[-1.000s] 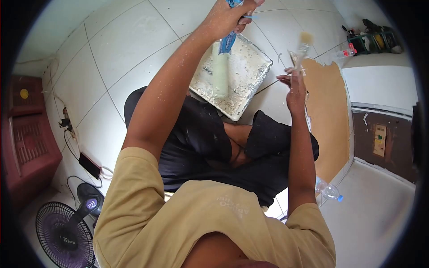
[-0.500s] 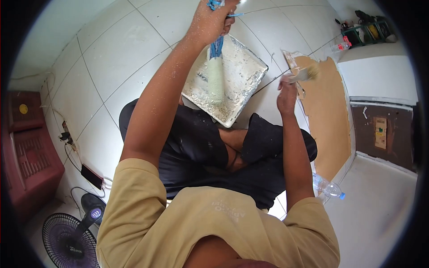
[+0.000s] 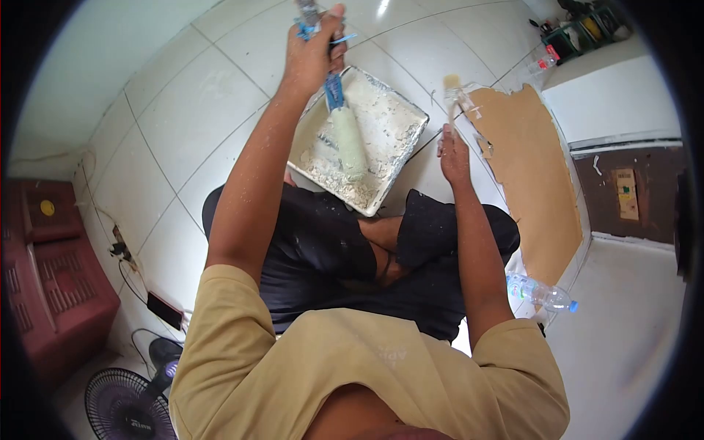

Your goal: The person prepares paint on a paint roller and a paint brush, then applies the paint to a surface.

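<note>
My left hand (image 3: 314,55) is closed around the handle of a paint roller (image 3: 347,145). The roller's pale green sleeve lies in a paint tray (image 3: 422,128), with a blue part between sleeve and hand. Whitish, flaky paint residue coats the tray, which sits on the floor in front of my crossed legs. To the right of the tray, my right hand (image 3: 455,155) grips a paintbrush (image 3: 452,86), its pale bristles pointing away from me. My right fingers are partly hidden.
Brown cardboard (image 3: 532,169) lies to the right, with a plastic bottle (image 3: 543,292) near its lower end. A green crate (image 3: 579,37) stands at the far right. On the left are a fan (image 3: 128,411), a phone (image 3: 165,310), cables and a reddish cabinet (image 3: 62,279).
The paintbrush has swung from pointing right to pointing away from me, and my right hand has moved slightly left. My left hand has shifted left, tilting the roller; the whole view has also shifted.
</note>
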`<action>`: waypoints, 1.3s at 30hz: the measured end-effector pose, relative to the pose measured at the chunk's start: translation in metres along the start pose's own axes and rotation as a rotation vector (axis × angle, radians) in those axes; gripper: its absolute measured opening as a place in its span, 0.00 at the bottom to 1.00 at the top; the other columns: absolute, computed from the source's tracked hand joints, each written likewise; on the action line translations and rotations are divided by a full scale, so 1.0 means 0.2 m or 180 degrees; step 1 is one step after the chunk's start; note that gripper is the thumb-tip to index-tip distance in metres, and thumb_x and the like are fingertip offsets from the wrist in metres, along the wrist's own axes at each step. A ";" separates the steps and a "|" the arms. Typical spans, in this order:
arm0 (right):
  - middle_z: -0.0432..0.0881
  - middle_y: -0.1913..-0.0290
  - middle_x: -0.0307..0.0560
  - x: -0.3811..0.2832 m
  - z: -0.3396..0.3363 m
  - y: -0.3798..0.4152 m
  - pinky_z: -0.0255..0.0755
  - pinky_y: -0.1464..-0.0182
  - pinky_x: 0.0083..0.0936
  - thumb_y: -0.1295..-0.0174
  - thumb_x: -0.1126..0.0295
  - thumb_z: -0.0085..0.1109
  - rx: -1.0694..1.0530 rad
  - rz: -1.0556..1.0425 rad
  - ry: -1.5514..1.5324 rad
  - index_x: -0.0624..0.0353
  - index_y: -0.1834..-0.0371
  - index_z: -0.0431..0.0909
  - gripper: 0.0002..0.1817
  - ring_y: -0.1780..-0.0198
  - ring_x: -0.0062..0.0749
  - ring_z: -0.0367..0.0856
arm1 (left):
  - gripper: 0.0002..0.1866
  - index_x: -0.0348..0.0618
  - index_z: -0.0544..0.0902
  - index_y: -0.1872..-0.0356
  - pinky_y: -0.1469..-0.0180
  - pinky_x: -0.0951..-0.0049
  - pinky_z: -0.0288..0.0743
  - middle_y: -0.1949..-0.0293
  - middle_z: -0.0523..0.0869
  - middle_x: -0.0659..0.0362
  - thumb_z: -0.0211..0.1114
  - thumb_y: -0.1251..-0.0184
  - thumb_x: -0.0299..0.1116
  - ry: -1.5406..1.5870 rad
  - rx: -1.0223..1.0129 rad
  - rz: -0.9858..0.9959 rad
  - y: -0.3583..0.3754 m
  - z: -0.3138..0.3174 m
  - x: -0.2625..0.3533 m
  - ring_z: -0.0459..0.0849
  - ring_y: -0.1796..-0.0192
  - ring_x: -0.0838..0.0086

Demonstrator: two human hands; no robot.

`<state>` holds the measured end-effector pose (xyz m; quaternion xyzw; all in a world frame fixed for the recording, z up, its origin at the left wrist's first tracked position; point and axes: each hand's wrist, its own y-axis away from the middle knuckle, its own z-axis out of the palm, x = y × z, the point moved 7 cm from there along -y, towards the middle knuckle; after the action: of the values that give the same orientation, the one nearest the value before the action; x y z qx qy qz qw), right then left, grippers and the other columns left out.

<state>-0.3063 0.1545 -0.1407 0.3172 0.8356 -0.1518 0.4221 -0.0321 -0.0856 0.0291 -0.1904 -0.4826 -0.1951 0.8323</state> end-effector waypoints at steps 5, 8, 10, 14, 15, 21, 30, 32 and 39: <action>0.82 0.72 0.63 -0.20 -0.08 0.03 0.72 0.61 0.51 0.17 0.49 0.41 0.0491 -0.0677 0.0318 0.67 0.54 0.76 0.27 0.68 0.63 0.81 | 0.25 0.45 0.72 0.71 0.80 0.76 0.60 0.84 0.70 0.63 0.65 0.24 0.55 0.0286 -0.0279 0.0039 0.07 0.07 0.15 0.64 0.84 0.80; 0.85 0.66 0.67 -0.13 -0.09 -0.02 0.75 0.56 0.55 0.18 0.50 0.41 0.0628 -0.0675 0.0814 0.66 0.50 0.77 0.26 0.61 0.68 0.83 | 0.26 0.45 0.72 0.71 0.79 0.76 0.60 0.84 0.70 0.63 0.64 0.24 0.56 0.0153 -0.0308 0.0061 0.10 0.10 0.07 0.65 0.83 0.79; 0.87 0.60 0.70 0.20 0.09 -0.07 0.76 0.47 0.59 0.18 0.49 0.39 -0.0189 -0.0482 0.1962 0.64 0.47 0.79 0.27 0.53 0.68 0.86 | 0.26 0.45 0.71 0.71 0.79 0.76 0.60 0.84 0.70 0.63 0.63 0.22 0.56 -0.0088 -0.0181 -0.0046 0.11 0.07 -0.09 0.65 0.83 0.79; 0.86 0.64 0.71 0.06 0.11 -0.05 0.76 0.48 0.59 0.18 0.50 0.40 -0.0281 -0.0373 0.2023 0.63 0.48 0.77 0.26 0.57 0.67 0.87 | 0.26 0.45 0.71 0.71 0.79 0.74 0.60 0.84 0.69 0.62 0.62 0.21 0.55 -0.0112 -0.0102 0.0081 0.11 0.08 -0.07 0.65 0.83 0.79; 0.85 0.65 0.71 -0.03 0.05 -0.04 0.76 0.50 0.59 0.18 0.51 0.41 0.0045 -0.0312 0.1630 0.64 0.49 0.77 0.24 0.57 0.67 0.86 | 0.26 0.45 0.71 0.71 0.79 0.74 0.60 0.84 0.69 0.62 0.62 0.21 0.55 -0.0110 -0.0096 0.0096 0.10 0.07 -0.06 0.65 0.83 0.79; 0.84 0.64 0.74 -0.01 -0.05 -0.05 0.75 0.50 0.62 0.18 0.52 0.43 0.0640 -0.0332 0.0768 0.65 0.49 0.76 0.23 0.54 0.71 0.84 | 0.25 0.45 0.71 0.71 0.79 0.75 0.59 0.84 0.69 0.63 0.62 0.22 0.55 -0.0047 -0.0209 -0.0010 0.12 0.06 -0.09 0.64 0.83 0.79; 0.85 0.64 0.72 0.35 0.03 -0.27 0.75 0.49 0.61 0.18 0.51 0.40 0.0382 -0.0714 0.1043 0.69 0.51 0.79 0.28 0.55 0.70 0.85 | 0.24 0.45 0.72 0.72 0.79 0.75 0.60 0.84 0.69 0.63 0.63 0.21 0.53 -0.0164 -0.0287 0.0025 0.15 0.07 -0.09 0.64 0.83 0.79; 0.85 0.65 0.69 0.48 0.20 -0.24 0.74 0.53 0.59 0.17 0.45 0.37 -0.0764 -0.0763 0.1723 0.67 0.56 0.83 0.34 0.59 0.69 0.86 | 0.24 0.45 0.72 0.72 0.79 0.75 0.60 0.84 0.69 0.63 0.63 0.21 0.53 -0.0023 -0.0175 -0.0058 0.10 0.07 -0.09 0.64 0.83 0.79; 0.84 0.66 0.67 -0.30 -0.27 -0.04 0.75 0.56 0.54 0.16 0.51 0.41 0.1311 -0.0969 0.0385 0.66 0.58 0.78 0.27 0.60 0.68 0.84 | 0.24 0.45 0.71 0.72 0.79 0.75 0.59 0.84 0.68 0.63 0.63 0.22 0.53 -0.0204 -0.0280 0.0004 0.10 0.10 -0.08 0.63 0.83 0.80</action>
<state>-0.3176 0.1535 -0.0609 0.2755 0.8489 -0.3612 0.2703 -0.0435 -0.0555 0.0220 -0.2333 -0.4999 -0.2093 0.8074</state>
